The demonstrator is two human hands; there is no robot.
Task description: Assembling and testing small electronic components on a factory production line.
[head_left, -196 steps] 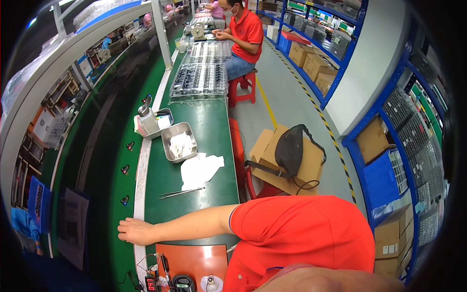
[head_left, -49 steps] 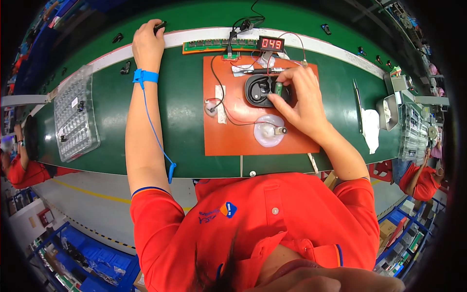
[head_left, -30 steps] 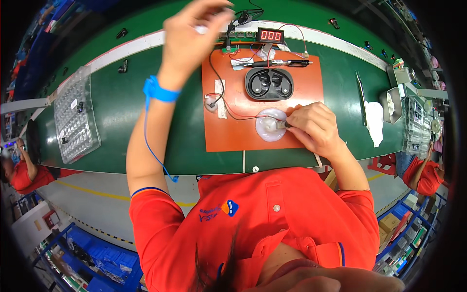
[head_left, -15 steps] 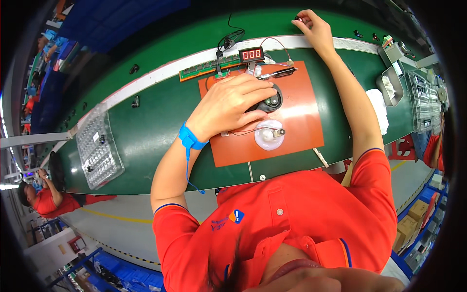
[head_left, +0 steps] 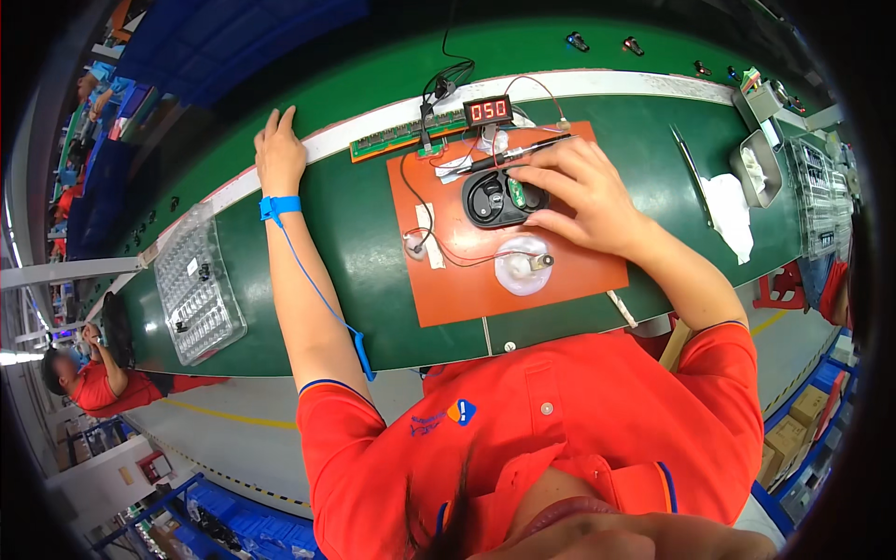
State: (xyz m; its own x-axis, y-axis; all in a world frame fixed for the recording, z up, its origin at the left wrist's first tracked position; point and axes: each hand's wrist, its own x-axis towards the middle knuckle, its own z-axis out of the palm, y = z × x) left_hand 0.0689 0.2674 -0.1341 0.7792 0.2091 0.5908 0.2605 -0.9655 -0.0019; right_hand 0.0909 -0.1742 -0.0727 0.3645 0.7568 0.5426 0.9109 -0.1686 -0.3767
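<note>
Resting fingertips-down, the right hand (head_left: 583,191) touches the black earbud case (head_left: 504,198), gripping nothing visible. The left hand (head_left: 278,149) lies flat, empty, well apart.

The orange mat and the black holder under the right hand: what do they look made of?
The mat looks like rubber or silicone: matte, even orange, lying flat on the green belt. The holder looks like moulded black plastic: rounded edges, shaped recesses and a dull sheen. The right hand rests its fingers on it. Neither can be confirmed by look alone.
</note>
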